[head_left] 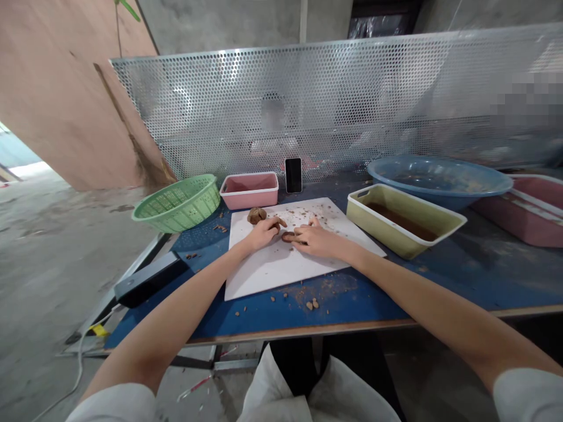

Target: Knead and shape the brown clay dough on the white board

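A white board lies on the blue table, strewn with brown crumbs. On it, a small flat brown piece sits between my hands, and the fingers of my right hand rest on its right side. My left hand is just left of that piece, its fingers bent and drawn together; whatever they hold is too small to make out. Behind my left hand is a round brown lump, near the board's back left corner.
Behind the board stand a pink basket and a phone. A green colander is at left. To the right are a yellow-green tub with brown liquid, a blue basin and a pink tub. Crumbs lie near the front edge.
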Available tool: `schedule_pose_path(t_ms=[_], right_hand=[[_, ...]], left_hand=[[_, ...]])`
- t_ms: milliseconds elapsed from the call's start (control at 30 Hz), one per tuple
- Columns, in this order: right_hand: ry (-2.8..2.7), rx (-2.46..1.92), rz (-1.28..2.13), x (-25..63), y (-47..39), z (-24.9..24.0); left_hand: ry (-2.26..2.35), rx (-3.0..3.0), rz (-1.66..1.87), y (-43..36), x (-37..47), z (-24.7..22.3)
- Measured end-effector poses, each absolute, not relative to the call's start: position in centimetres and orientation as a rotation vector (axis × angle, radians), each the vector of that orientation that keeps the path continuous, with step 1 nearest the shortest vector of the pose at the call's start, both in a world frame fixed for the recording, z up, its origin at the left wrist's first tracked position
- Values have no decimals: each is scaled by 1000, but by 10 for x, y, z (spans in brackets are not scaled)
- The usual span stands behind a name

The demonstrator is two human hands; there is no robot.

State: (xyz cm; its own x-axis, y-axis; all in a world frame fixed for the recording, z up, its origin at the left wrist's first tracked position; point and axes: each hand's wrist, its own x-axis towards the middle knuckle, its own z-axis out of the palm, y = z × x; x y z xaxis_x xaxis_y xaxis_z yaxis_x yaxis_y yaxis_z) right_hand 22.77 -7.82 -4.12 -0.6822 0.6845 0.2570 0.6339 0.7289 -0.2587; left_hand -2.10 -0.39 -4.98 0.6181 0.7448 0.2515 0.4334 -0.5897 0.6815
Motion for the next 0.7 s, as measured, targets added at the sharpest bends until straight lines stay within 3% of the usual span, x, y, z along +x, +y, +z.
schedule_pose_path(t_ms=[367, 700], right_hand=[[-2565, -1136, 34, 247, -74, -32], [-2644, -1103, 107, 245, -74, -39]], left_hand=[[879, 2443, 646, -10, -19, -45], [825, 2444, 652, -14, -17, -48]])
